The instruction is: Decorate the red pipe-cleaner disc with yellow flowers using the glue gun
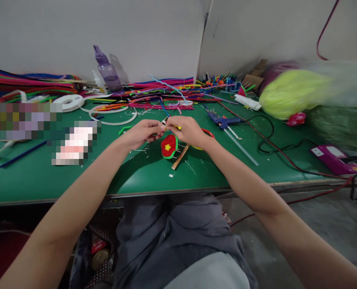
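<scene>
My left hand [145, 132] and my right hand [184, 127] meet over the green table, fingertips closed in a pinch on thin pipe cleaners. A blue pipe cleaner [165, 112] rises from between the fingers, and a yellow end [179, 127] pokes out by my right hand. Just below is a red pipe-cleaner flower [169, 147] with a yellow centre and green edge; whether it is joined to the held piece is hidden. Beside it lies a wooden stick [181, 157]. A red and yellow curved piece [207, 133] shows partly behind my right wrist.
Bundles of coloured pipe cleaners [31, 85] line the wall, with a purple bottle [108, 72] and a white tape roll [68, 103]. To the right lie a blue glue gun [223, 121], trailing cords, a purple box [331, 159] and plastic bags [295, 92]. A pixelated object [76, 142] is at left.
</scene>
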{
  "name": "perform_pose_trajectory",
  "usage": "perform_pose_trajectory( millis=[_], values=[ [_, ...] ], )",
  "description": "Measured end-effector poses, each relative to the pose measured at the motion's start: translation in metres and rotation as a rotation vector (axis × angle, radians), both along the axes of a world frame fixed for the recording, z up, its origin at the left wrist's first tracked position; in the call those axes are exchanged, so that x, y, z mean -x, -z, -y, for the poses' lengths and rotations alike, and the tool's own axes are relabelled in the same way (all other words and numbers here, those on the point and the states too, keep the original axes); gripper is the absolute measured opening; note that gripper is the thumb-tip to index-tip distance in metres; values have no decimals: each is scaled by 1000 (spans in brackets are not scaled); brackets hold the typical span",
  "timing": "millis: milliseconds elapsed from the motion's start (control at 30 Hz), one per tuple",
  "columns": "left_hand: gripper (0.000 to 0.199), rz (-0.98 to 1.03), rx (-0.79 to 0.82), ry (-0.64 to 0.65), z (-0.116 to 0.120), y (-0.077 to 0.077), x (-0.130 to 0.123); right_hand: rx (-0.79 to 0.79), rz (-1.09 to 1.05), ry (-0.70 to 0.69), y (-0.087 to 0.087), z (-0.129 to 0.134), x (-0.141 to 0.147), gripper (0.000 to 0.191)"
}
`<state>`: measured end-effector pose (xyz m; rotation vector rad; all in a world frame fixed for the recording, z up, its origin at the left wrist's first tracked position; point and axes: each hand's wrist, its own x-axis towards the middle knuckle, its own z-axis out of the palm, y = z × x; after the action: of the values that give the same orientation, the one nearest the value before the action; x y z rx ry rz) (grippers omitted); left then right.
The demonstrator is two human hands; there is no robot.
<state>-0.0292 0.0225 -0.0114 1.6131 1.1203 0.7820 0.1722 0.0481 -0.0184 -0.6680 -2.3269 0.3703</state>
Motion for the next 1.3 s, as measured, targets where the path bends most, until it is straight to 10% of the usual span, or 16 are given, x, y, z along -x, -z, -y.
perform_pose_trajectory(
  millis=[200, 367, 533, 800, 1033, 1300],
  values=[
    [22, -433, -926, -132, 1, 7, 0, 416, -212, 52, -7, -1, 0, 14],
    [16, -486, -1104, -85, 2, 9, 1, 667, -283, -92, -4, -4, 3, 12],
    [16, -426, -922, -154, 6, 2, -7, 524, -248, -99, -5, -3, 1, 13],
    [30, 26, 22, -55, 3, -5, -5, -158, 118, 5, -1, 2, -2, 20],
    [18, 335, 10, -266, -3, -1, -6, 130, -6, 240, -12, -15, -21, 27],
    [12, 576, 150, -352, -9, 8, -7, 323, 702, 540, -22, -17, -50, 34]
  ],
)
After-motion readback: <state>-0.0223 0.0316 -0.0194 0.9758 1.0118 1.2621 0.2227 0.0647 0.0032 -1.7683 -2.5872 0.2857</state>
